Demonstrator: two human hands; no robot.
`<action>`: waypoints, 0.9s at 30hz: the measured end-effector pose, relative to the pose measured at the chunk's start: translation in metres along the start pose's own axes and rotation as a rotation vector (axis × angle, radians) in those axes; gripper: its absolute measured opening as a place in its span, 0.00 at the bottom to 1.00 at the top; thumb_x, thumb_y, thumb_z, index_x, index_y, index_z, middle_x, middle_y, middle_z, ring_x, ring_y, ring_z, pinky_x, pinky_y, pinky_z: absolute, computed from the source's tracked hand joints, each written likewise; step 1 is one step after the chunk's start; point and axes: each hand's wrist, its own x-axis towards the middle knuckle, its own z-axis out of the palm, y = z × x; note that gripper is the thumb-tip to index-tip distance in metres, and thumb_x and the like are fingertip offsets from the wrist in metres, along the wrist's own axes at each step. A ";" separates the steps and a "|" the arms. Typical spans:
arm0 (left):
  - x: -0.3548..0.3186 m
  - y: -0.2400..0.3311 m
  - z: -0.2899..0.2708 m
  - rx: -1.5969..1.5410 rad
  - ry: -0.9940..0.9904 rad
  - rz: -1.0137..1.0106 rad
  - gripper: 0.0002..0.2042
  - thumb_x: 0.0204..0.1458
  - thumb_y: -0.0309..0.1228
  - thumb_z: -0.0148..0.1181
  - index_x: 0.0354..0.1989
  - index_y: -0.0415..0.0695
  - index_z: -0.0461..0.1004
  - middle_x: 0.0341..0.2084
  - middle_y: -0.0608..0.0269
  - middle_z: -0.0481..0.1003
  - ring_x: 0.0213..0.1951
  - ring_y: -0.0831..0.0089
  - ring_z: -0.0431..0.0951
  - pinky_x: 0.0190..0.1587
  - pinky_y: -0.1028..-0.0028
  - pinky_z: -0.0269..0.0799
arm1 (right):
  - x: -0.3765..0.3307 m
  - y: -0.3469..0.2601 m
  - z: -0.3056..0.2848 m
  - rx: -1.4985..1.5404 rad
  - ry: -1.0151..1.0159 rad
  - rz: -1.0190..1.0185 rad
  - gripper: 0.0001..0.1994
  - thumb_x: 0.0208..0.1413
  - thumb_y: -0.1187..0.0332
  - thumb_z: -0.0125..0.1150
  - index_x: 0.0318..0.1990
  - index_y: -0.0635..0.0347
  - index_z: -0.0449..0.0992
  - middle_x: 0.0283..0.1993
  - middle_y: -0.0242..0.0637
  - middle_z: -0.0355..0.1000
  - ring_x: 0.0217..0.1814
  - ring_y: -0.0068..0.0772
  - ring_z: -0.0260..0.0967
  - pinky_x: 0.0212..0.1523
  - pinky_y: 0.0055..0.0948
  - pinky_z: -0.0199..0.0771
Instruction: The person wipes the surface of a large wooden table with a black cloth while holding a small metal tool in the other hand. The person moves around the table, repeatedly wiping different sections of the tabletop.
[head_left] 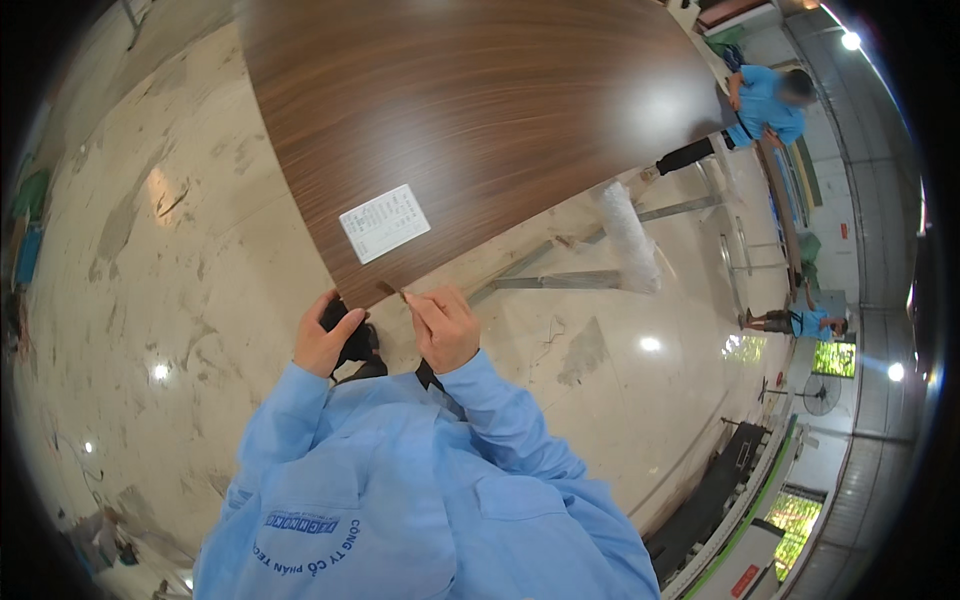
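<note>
A large dark brown wood-grain panel (480,110) lies flat in front of me, with a white paper label (384,222) stuck near its near edge. My left hand (325,338) is closed around a small black object at the panel's near corner. My right hand (443,325) is pinched on a thin strip of brown edge banding (390,290) that sticks out from the panel's near edge. Both sleeves are light blue.
A pale marble-like floor (170,260) spreads around the panel. Metal frame legs (560,280) and a roll wrapped in clear plastic (628,235) lie under the panel's right side. Two people in blue shirts (765,105) (808,322) are at the right.
</note>
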 end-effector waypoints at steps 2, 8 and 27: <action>0.001 -0.001 0.000 0.007 0.017 0.012 0.24 0.57 0.30 0.65 0.58 0.30 0.68 0.42 0.53 0.80 0.43 0.71 0.81 0.46 0.73 0.77 | 0.014 0.028 -0.014 -0.194 0.060 0.030 0.14 0.49 0.75 0.65 0.44 0.52 0.82 0.36 0.40 0.74 0.37 0.46 0.72 0.36 0.41 0.73; -0.001 -0.001 0.003 -0.033 0.016 0.001 0.23 0.57 0.29 0.65 0.58 0.30 0.69 0.41 0.54 0.80 0.42 0.70 0.81 0.45 0.73 0.77 | 0.084 0.161 -0.083 -0.388 0.318 0.309 0.08 0.55 0.74 0.63 0.42 0.54 0.82 0.34 0.39 0.73 0.38 0.44 0.72 0.36 0.39 0.74; 0.002 -0.018 0.022 0.092 0.299 0.021 0.22 0.56 0.35 0.68 0.53 0.33 0.72 0.40 0.58 0.79 0.38 0.72 0.80 0.43 0.74 0.76 | 0.092 0.223 -0.121 -0.302 0.045 -0.016 0.11 0.48 0.74 0.66 0.40 0.48 0.83 0.35 0.40 0.75 0.38 0.45 0.74 0.39 0.39 0.75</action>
